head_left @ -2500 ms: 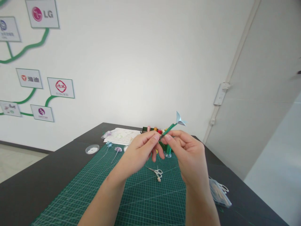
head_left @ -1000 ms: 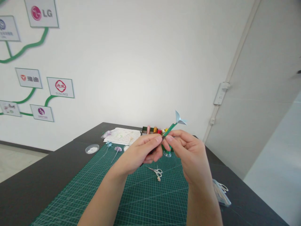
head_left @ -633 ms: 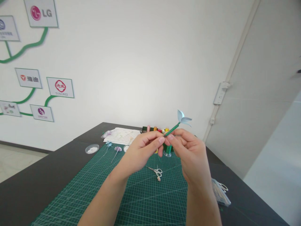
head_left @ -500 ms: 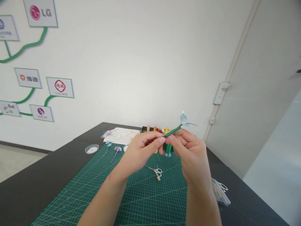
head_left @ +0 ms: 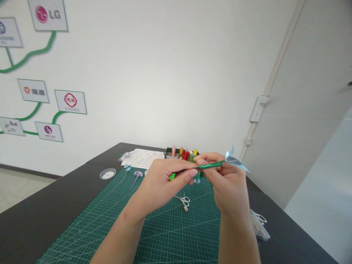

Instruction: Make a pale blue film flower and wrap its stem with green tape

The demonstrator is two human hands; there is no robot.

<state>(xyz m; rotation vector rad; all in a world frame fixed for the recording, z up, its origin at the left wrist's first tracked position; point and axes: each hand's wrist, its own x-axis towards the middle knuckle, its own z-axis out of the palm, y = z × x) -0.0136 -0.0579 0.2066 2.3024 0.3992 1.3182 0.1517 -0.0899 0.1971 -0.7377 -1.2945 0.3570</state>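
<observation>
The left hand [head_left: 165, 181] and right hand [head_left: 228, 185] are pinching the flower stem [head_left: 205, 167], fingers closed; green wrap [head_left: 216, 165] is covering its 3 o'clock end, bare wire [head_left: 189, 169] showing toward 9 o'clock.

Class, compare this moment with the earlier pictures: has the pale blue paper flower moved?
Yes. The paper flower has swung down and to the right, away from the coloured spools at the back of the table. Its green stem now lies almost level.

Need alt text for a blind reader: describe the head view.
A left hand and right hand hold a green-wrapped stem, tipped with a pale blue paper flower, above a green cutting mat with small scissors.
</observation>
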